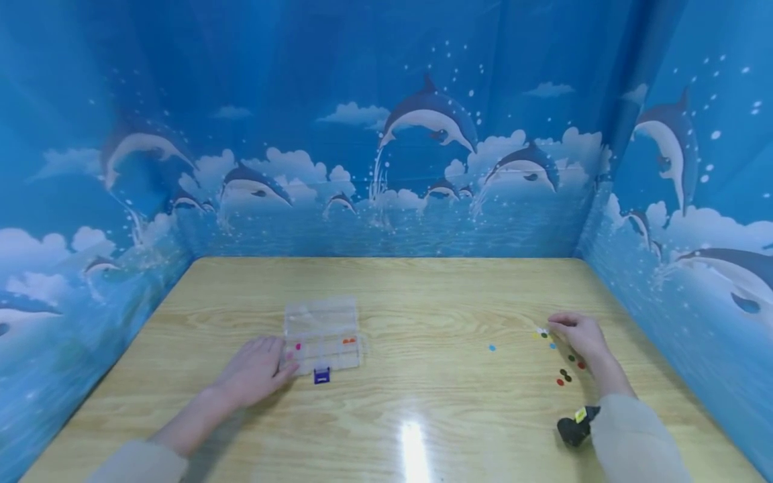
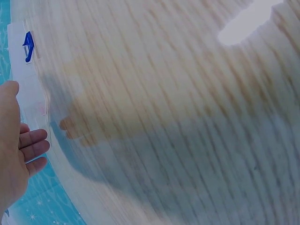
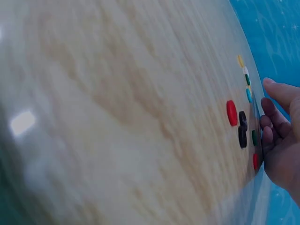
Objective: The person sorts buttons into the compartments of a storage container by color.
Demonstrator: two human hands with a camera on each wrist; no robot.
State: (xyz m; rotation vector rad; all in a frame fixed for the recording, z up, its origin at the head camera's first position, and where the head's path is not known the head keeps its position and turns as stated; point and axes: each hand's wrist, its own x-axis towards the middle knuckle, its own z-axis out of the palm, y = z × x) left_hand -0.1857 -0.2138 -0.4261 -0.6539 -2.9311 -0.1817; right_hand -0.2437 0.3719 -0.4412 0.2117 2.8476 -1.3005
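A clear plastic compartment box (image 1: 329,359) lies on the table with its lid (image 1: 320,318) raised back and a blue latch (image 1: 322,376) at the front. Inside are a pink piece (image 1: 298,347) at the left and orange pieces (image 1: 349,341) at the right. My left hand (image 1: 256,369) rests against the box's left side, thumb near its front corner, fingers fairly straight. On the right, my right hand (image 1: 582,335) reaches down beside white pieces (image 1: 542,331), fingertips close to them; nothing shows in its fingers. Red discs (image 3: 232,113) and black discs (image 3: 242,136) lie near its wrist.
A blue disc (image 1: 492,348) lies apart, between the box and the right-hand group. A black object with a yellow label (image 1: 575,429) is by the right sleeve. Dolphin-printed curtains (image 1: 386,201) enclose the wooden table (image 1: 423,295) at the back and sides.
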